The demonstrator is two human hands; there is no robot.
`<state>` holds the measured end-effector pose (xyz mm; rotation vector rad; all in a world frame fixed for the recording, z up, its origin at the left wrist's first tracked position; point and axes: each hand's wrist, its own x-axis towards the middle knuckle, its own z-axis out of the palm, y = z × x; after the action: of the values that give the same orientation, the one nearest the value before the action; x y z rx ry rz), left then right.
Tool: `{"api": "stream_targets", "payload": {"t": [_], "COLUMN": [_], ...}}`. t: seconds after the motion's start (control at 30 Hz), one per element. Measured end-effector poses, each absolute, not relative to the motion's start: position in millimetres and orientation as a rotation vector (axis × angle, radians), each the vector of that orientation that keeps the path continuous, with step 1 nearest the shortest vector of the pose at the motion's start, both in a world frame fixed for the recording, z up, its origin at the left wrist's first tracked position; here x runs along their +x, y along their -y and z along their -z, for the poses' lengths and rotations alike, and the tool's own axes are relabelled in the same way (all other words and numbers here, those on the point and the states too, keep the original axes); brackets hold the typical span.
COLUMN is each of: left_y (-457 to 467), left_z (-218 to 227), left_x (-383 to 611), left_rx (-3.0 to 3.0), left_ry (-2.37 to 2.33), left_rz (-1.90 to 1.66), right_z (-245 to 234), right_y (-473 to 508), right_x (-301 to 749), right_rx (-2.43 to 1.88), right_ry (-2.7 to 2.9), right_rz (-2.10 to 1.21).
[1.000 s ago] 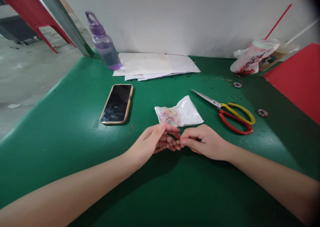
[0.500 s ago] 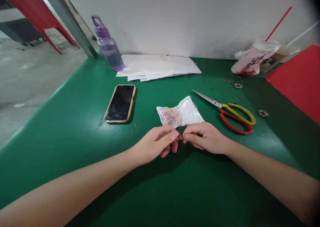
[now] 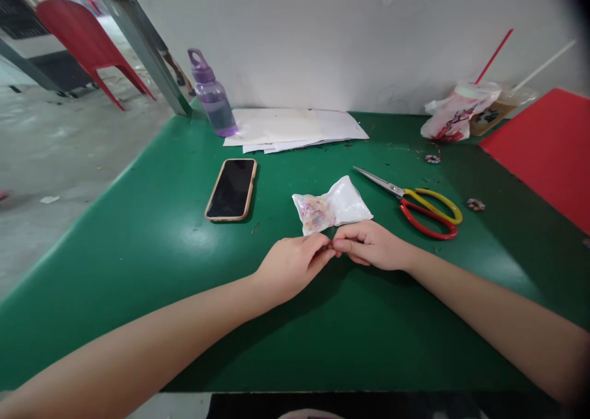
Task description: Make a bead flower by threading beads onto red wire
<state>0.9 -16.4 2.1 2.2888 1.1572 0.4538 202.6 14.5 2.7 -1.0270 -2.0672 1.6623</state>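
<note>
Both hands meet at their fingertips over the middle of the table. My left hand (image 3: pixel 291 266) is closed in a pinch, its fingertips touching those of my right hand (image 3: pixel 374 246), which is pinched too. A thin reddish wire (image 3: pixel 333 225) stands up from between them; its lower part is hidden by the fingers. Any beads on it are covered. Just beyond the fingertips lies a small white plastic packet (image 3: pixel 353 203) with pastel beads (image 3: pixel 317 213) showing through its clear left part. Right of it rest scissors (image 3: pixel 405 199) with yellow and red handles, blades partly apart.
On the green table (image 3: pixel 152 247) lie a phone (image 3: pixel 232 189), papers (image 3: pixel 295 126) and small beaded rings (image 3: pixel 475 204) (image 3: pixel 432 159). A purple water bottle (image 3: pixel 214 102) and bagged drink cups (image 3: pixel 461 112) stand along the wall. A red panel (image 3: pixel 544 148) is at right.
The view has shifted, so the table's near edge now shows. My left hand has turned knuckles-up, and its fingers now cover the small beaded piece that was visible between the hands.
</note>
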Motion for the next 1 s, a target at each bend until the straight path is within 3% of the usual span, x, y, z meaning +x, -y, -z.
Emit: {"api": "stream_targets", "payload": {"t": [0.4,0.67,0.87,1.0], "left_y": [24,28,29,29], "left_z": [3,-4,-4,-8], "left_x": [-10,-19,-27,-26], "left_rx": [2.95,2.851,2.674,2.56], "left_ry": [-1.042,-1.1,-1.22,-1.252], "left_rz": [-0.429,-0.405,-0.326,-0.287], "right_z": [-6,-11,-22,-24], "right_y": [-11,-6,10,21], "right_x": [202,192,190,185], "right_rx": [-0.913,-0.93,-1.174,-1.066], "right_ry": [2.069,2.039,2.115,2.202], "right_rz": [-1.861,-1.901,-1.346,-0.962]}}
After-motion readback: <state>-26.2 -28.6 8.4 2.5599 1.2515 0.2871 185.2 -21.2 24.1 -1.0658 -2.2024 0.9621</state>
